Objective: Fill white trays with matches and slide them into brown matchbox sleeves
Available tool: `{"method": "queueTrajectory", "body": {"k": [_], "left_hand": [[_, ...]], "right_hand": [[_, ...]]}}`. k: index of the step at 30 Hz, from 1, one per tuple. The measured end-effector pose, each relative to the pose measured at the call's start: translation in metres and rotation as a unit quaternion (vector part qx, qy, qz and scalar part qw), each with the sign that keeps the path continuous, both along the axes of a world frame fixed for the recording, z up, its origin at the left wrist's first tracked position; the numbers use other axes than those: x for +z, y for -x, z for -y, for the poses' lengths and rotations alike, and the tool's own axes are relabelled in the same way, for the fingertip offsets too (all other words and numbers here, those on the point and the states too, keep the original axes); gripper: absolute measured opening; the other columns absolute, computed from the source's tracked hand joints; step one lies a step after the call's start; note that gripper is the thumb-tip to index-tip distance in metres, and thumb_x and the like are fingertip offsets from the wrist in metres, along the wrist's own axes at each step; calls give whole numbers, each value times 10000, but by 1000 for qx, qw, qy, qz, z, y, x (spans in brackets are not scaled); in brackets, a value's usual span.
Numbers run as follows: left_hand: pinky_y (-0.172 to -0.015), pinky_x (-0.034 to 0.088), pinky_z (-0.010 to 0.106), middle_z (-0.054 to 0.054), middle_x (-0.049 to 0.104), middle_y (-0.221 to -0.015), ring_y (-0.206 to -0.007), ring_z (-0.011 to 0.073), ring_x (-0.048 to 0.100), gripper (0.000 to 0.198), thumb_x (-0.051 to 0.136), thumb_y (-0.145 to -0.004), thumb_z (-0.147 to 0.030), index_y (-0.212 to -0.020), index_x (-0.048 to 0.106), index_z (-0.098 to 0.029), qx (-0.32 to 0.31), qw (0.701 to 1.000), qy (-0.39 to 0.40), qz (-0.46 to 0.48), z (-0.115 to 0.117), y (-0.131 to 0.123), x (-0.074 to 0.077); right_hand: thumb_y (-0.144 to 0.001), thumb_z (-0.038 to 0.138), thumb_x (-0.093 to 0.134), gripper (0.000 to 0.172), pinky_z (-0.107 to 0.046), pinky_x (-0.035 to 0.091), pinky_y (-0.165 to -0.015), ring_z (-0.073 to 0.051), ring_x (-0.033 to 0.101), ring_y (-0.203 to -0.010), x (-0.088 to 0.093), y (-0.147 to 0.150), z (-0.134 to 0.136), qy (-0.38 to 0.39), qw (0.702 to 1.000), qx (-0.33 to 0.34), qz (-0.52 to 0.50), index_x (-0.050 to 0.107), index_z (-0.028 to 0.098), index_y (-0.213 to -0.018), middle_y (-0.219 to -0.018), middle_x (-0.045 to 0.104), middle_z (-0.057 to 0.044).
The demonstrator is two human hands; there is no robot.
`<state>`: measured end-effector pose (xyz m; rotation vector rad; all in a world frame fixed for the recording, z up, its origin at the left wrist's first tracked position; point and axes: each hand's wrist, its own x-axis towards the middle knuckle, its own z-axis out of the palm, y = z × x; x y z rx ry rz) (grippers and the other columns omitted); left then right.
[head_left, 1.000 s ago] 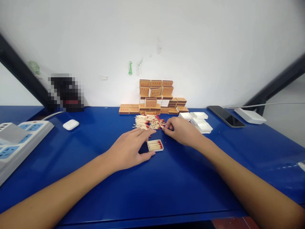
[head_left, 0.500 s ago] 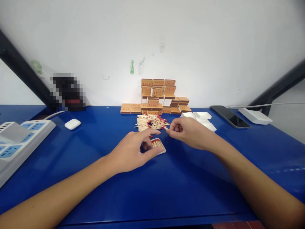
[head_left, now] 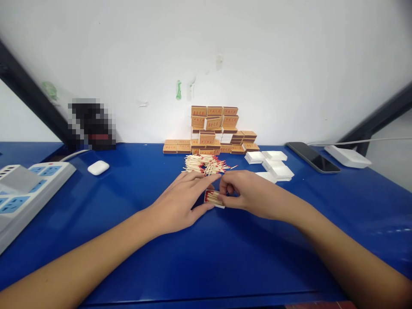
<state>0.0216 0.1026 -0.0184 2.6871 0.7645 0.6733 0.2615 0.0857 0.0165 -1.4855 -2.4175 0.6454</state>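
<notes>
A small white matchbox tray (head_left: 219, 207) lies on the blue table, partly filled with red-headed matches (head_left: 212, 197). My left hand (head_left: 180, 201) curves around its left side, thumb at the near edge and the other fingers at the far side, some of them hidden. Over the tray's right end, my right hand (head_left: 254, 193) is pinched with thumb and fingertips on the ends of matches; how many it grips is hidden. Just beyond both hands is a loose heap of matches (head_left: 202, 164), with a few sticking out to the right.
Printed matchboxes (head_left: 207, 137) are stacked against the wall. White trays (head_left: 278, 169) lie right of the heap, near a phone (head_left: 312, 156) and a white cabled device (head_left: 347, 156). To the left are a white earbud case (head_left: 98, 167) and a power strip (head_left: 54, 176).
My right hand has come from the heap, left and nearer, onto the tray with matches in its pinch. My left hand stays at the tray, its index finger reaching slightly further right.
</notes>
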Motion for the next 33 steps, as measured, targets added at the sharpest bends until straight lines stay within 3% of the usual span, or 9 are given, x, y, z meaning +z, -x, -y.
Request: {"method": "queueTrajectory", "body": {"k": [5, 10, 14, 17, 21, 25, 33], "left_hand": [[-1105, 478, 493, 96, 659, -1325, -1255, 270, 574, 678, 706, -981, -412, -1572, 402, -283, 7, 1000, 20, -6, 0, 0, 3], [-1093, 483, 504, 95, 673, -1292, -1231, 278, 590, 703, 715, -969, -419, -1582, 399, -284, 8, 1000, 25, -1, 0, 0, 4], [-1109, 475, 510, 97, 677, -1307, -1248, 281, 596, 692, 715, -965, -443, -1569, 421, -276, 9, 1000, 20, 6, 0, 1, 3], [-1109, 483, 513, 102, 678, -1309, -1247, 284, 602, 685, 729, -953, -435, -1552, 445, -263, 12, 1000, 17, 8, -1, 1, 3], [-1124, 487, 517, 103, 669, -1334, -1274, 278, 590, 633, 694, -974, -411, -1543, 461, -260, 8, 999, 32, 8, -1, 2, 4], [-1136, 479, 547, 110, 664, -1360, -1305, 290, 575, 629, 654, -976, -315, -1566, 441, -269, 16, 999, 40, 4, 0, 3, 5], [-1174, 450, 541, 114, 649, -1394, -1332, 285, 560, 627, 664, -963, -318, -1550, 456, -249, 6, 999, 37, 3, 0, 3, 8]], "right_hand": [[-946, 286, 697, 143, -275, 386, -634, -137, 563, -711, -2, 1, 0, -9, 998, 59, -12, 627, 213, -845, -805, 669, 17], [-995, 351, 681, 200, -290, 420, -684, -159, 600, -780, 2, 4, 1, -20, 997, 79, -17, 630, 204, -868, -905, 694, -18], [-994, 321, 687, 129, -317, 444, -737, -188, 625, -849, 4, 3, 0, -33, 996, 87, -10, 682, 210, -929, -983, 708, -48], [-986, 270, 686, 103, -317, 439, -743, -186, 623, -848, 4, 3, 1, -39, 996, 84, -5, 689, 208, -904, -963, 704, -46], [-1009, 350, 662, 229, -298, 391, -669, -162, 579, -758, 6, 3, 2, -39, 997, 65, 2, 654, 206, -831, -852, 673, -19], [-988, 296, 675, 176, -284, 365, -658, -151, 561, -747, 6, 2, 1, -45, 996, 74, 8, 656, 210, -835, -856, 676, -7], [-1010, 338, 643, 245, -291, 319, -606, -147, 518, -669, 5, 8, 3, -37, 998, 34, 33, 592, 207, -810, -778, 659, -12]]}}
